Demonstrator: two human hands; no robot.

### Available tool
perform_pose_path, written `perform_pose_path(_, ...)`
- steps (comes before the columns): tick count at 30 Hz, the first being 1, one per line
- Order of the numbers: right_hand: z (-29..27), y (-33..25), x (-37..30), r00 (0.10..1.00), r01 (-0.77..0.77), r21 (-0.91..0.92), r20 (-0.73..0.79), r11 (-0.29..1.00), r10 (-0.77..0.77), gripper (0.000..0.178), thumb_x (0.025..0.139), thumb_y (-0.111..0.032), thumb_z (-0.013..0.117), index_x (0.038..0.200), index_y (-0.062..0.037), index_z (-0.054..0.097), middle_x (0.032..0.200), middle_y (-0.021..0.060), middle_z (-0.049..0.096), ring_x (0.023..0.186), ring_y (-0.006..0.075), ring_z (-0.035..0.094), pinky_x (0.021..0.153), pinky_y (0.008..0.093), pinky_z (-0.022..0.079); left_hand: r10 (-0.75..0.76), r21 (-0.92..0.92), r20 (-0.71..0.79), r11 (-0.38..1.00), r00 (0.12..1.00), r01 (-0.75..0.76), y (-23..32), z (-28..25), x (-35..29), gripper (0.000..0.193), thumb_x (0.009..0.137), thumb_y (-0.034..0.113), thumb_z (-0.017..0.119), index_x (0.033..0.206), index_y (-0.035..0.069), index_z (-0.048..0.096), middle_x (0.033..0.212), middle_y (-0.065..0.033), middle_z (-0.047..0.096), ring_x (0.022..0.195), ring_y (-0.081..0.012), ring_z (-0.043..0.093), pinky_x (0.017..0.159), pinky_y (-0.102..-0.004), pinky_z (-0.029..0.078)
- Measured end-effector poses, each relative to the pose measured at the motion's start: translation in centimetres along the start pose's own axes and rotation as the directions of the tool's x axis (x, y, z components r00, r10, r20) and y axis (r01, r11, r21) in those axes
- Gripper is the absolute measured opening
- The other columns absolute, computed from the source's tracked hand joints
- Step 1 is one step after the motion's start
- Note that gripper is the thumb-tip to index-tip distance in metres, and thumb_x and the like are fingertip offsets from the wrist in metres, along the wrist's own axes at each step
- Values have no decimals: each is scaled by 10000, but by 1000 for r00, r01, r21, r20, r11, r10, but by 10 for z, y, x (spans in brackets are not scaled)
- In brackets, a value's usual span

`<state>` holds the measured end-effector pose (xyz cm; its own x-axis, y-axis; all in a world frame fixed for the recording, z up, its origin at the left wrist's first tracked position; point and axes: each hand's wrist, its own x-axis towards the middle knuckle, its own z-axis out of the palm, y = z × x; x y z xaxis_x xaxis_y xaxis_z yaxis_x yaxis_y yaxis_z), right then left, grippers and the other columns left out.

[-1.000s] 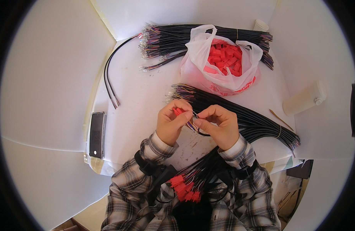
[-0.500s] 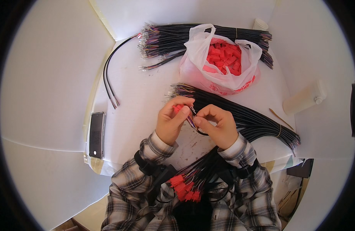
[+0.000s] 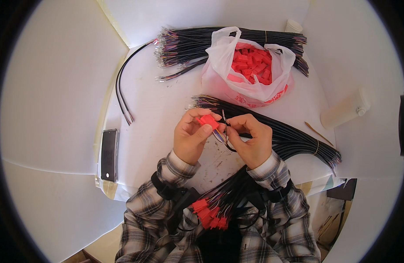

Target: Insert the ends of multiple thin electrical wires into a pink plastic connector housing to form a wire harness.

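Between the thumb and fingers of my left hand (image 3: 191, 136) is a red plastic connector housing (image 3: 208, 122). Several thin coloured wires (image 3: 220, 136) run out of its lower end toward a black cable. Just right of the housing, my right hand (image 3: 250, 139) pinches a thin wire (image 3: 224, 115) whose tip points up, apart from the housing. Below my hands, across my lap, lies a bunch of black cables (image 3: 232, 187) with red connector housings (image 3: 209, 215) on their ends. Behind my hands a bundle of black cables (image 3: 281, 129) stretches to the right.
A white plastic bag (image 3: 219, 76) full of red housings (image 3: 252, 63) stands at the back, before another cable bundle (image 3: 189, 44). Left are a loose cable (image 3: 118, 83) and a phone (image 3: 109, 155). A pale bottle (image 3: 346, 108) and a thin brown stick (image 3: 318, 133) lie right.
My left hand has turned the red housing so more of it shows. My right hand has drawn slightly away from it, and the pinched wire now stands upright.
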<state>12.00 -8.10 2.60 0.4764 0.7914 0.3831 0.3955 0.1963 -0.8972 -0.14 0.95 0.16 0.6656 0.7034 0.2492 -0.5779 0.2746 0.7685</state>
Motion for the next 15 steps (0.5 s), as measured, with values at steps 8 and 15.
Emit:
perform_pose_path(8, 0, 1, 2, 988, 138, -59, -62, 989, -142, 156, 704, 31, 602, 850, -22, 592, 690, 73, 571, 570, 129, 565, 529, 229, 452, -32, -43, 44, 998, 998, 34, 2, -2, 1, 267, 837, 116, 525, 1077, 40, 437, 1041, -142, 543, 1013, -268, 533, 855, -393, 423)
perform_pose_path(15, -1, -7, 2, 985, 164, -93, -42, 982, -168, 191, 690, 35, 607, 863, -47, 593, 688, 61, 556, 556, 152, 545, 498, 237, 441, -97, -188, 11, 977, 995, 97, 2, 2, 0, 233, 850, 99, 502, 1071, 54, 448, 1073, -139, 520, 1089, -309, 472, 902, -420, 387)
